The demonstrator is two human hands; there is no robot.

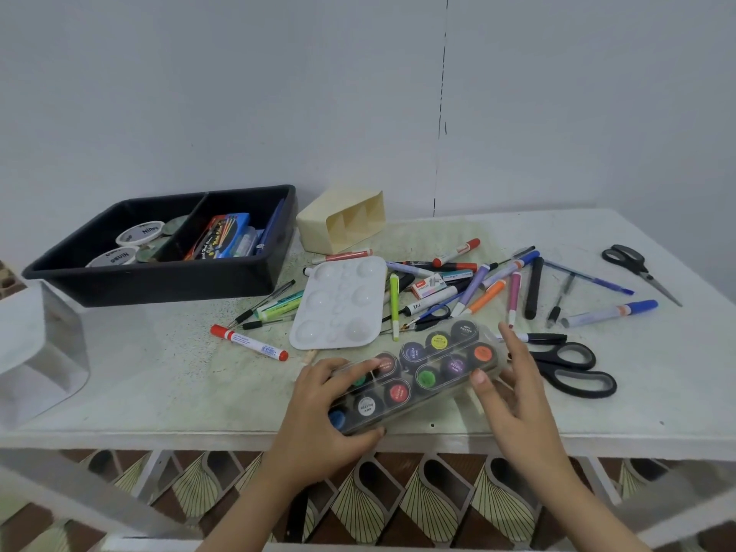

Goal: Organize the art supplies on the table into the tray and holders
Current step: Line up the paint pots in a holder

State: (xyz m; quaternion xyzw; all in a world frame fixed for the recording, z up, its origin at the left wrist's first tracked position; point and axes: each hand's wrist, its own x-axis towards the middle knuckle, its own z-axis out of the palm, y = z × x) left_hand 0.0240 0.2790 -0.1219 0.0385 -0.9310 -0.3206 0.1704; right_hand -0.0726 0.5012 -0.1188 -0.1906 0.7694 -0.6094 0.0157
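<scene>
The step in hand is the pick-up of the paint set (pixel 418 376), a clear-lidded case of small colour pots that sits at the worktop's near edge, well to the right of and nearer than the black tray (pixel 159 272). Both hands are closed on it. The left hand (pixel 318 412) wraps the end closer to the tray, fingers over the lid and thumb at the near side. The right hand (pixel 513 392) pinches the far end between thumb and fingers. The next move, as I judge it, calls for a level lift and a carry up and left to the tray, whose right compartment already holds a marker box, so the case may need to lie flat on top or go in on edge. Just right of the tray a cream holder (pixel 342 221) lies on its side, and beyond it, farther right, spread a white palette (pixel 338 304), loose pens and markers (pixel 478 280) and black scissors (pixel 573 372). A white holder (pixel 36 352) lies tipped over below and left of the tray. The worktop (pixel 159 372) is pale and speckled, a plain white wall (pixel 239 93) stands behind the tray, and patterned floor tiles (pixel 430 507) show beneath.
</scene>
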